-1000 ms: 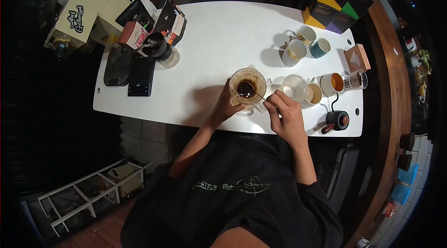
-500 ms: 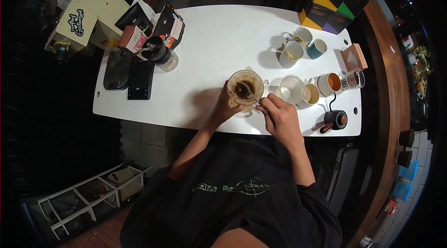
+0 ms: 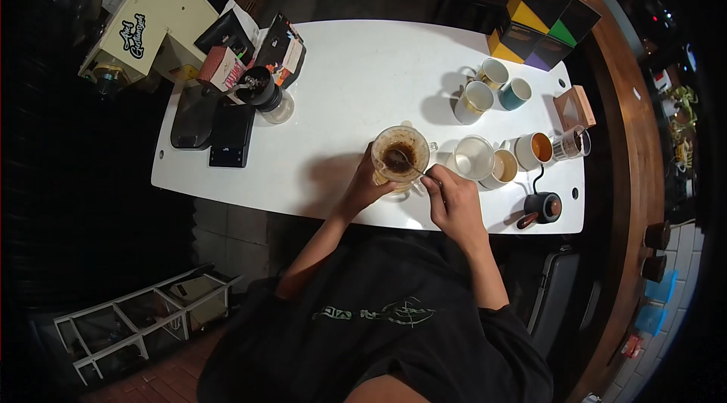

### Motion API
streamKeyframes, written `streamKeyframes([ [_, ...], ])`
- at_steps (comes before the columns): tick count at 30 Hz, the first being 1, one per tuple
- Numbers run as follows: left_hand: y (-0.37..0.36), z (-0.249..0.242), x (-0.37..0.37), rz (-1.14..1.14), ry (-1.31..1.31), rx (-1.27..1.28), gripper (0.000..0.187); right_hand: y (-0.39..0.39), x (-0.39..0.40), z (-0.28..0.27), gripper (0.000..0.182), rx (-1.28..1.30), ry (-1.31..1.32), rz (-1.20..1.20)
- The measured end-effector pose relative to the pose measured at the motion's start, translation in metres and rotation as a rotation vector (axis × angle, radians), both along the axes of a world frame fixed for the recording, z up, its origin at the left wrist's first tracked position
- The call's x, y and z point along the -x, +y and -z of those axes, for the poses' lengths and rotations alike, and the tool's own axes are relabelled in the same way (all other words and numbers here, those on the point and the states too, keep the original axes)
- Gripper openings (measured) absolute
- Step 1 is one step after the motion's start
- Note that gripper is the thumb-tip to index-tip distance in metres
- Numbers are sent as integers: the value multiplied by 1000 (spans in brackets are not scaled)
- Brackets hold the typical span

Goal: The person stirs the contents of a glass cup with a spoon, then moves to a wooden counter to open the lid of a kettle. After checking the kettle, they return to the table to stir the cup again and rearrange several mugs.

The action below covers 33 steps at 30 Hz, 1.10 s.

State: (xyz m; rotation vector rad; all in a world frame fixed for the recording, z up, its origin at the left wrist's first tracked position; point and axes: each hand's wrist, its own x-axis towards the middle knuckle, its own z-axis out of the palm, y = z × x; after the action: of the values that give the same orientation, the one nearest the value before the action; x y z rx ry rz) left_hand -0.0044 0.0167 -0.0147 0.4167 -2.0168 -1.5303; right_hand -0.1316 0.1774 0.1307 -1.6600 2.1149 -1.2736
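Observation:
Near the front edge of the white table, a coffee dripper [image 3: 388,136] lined with a filter holds dark wet coffee grounds [image 3: 399,155]. Beneath it part of a clear glass vessel shows, mostly covered by the dripper. My left hand [image 3: 365,189] is closed round the dripper's left side. In the fingers of my right hand [image 3: 457,206] is the handle of a metal spoon [image 3: 416,168], whose tip dips into the grounds. Just right of them stand a clear cup [image 3: 474,158] and a beige mug [image 3: 503,168].
A white mug with orange inside [image 3: 534,149], a glass [image 3: 569,144] and a black gooseneck kettle [image 3: 544,207] stand at the right. Several mugs, including a teal mug [image 3: 516,94], sit farther back. A scale [image 3: 230,138], grinder [image 3: 263,91] and cream machine [image 3: 151,17] are left.
The spoon's handle has swung lower and its tip has shifted within the grounds, my right hand moving with it. The whole view has tilted slightly, so the table appears lower.

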Motion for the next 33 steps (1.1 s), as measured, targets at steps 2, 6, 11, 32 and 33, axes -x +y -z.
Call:
streamKeyframes([
  [2, 1, -5, 0, -11, -7, 14, 73, -2, 0, 3, 8, -10, -14, -5],
  [6, 2, -6, 0, -23, -44, 32, 72, -4, 1, 7, 9, -24, 2, -3],
  [11, 1, -3, -1, -22, -31, 4, 70, -5, 3, 7, 10, -39, 37, 6],
  [32, 1, -9, 1, -10, -32, -51, 68, -8, 9, -7, 9, 22, 260, 70],
  [33, 1, -10, 1, -8, -21, -30, 67, -9, 9, -5, 10, 7, 278, 65],
])
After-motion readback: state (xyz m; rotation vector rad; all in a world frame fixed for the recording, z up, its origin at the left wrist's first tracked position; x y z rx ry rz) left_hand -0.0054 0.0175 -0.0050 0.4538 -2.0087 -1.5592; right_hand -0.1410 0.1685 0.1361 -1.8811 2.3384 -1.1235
